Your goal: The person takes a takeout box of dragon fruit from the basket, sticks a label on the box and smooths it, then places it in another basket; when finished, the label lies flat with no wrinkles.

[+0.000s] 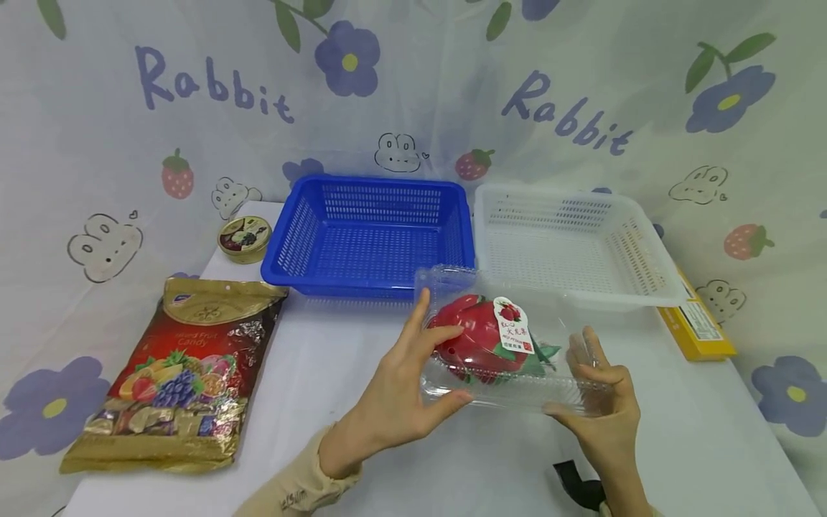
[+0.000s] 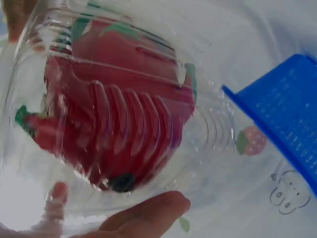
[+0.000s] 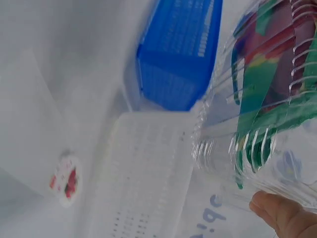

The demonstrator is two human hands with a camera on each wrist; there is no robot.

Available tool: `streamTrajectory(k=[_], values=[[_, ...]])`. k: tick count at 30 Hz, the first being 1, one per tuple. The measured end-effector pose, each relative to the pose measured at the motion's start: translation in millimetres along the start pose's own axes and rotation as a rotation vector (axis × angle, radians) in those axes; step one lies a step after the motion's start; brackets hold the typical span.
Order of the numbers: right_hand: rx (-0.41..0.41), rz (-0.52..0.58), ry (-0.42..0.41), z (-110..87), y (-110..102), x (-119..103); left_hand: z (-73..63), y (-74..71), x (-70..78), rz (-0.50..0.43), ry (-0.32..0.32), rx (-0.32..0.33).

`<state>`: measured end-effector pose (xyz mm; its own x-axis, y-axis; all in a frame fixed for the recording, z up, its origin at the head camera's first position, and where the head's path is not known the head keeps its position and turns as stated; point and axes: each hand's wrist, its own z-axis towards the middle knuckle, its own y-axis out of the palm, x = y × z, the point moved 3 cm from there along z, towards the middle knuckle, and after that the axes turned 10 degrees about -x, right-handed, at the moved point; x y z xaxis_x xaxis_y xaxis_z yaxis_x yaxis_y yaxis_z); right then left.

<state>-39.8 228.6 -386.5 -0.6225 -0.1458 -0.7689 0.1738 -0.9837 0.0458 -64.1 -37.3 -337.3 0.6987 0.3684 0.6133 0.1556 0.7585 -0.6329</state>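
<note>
Both hands hold a clear plastic box (image 1: 549,359), tilted above the table's front part. Inside lies a red dragon fruit (image 1: 474,334) with green leafy tips. A white label (image 1: 513,327) with a fruit picture overlaps it in the head view; in the right wrist view the label (image 3: 67,181) shows well apart from the fruit. My left hand (image 1: 407,380) grips the box's left side, thumb along the front edge, fingers spread up the side. My right hand (image 1: 604,402) grips the right end, thumb low at the front corner. Fingers (image 2: 148,215) show below the box in the left wrist view.
Behind the box stand a blue basket (image 1: 368,291) and a white basket (image 1: 575,294), side by side. A mixed fruit candy bag (image 1: 187,366) lies at left, with a round gold tin (image 1: 244,239) behind it. A yellow box (image 1: 701,334) lies at the right edge.
</note>
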Motion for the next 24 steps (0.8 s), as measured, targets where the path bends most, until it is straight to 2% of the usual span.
streamTrajectory(k=[3, 8, 17, 24], values=[[0.022, 0.027, -0.014, 8.1, -9, -1, 9.6, -0.5, 0.5, 0.02, -0.003, -0.048], [0.07, 0.05, -0.033, 22.5, -27, -2, 25.0, 5.1, 0.9, 0.024, -0.053, -0.098], [0.162, 0.062, 0.021, 45.8, -58, -6, 50.7, 23.6, -1.5, 0.014, -0.029, -0.074], [0.213, 0.106, 0.095, 62.7, -75, -5, 66.9, 37.1, -9.1, 0.024, -0.056, -0.051]])
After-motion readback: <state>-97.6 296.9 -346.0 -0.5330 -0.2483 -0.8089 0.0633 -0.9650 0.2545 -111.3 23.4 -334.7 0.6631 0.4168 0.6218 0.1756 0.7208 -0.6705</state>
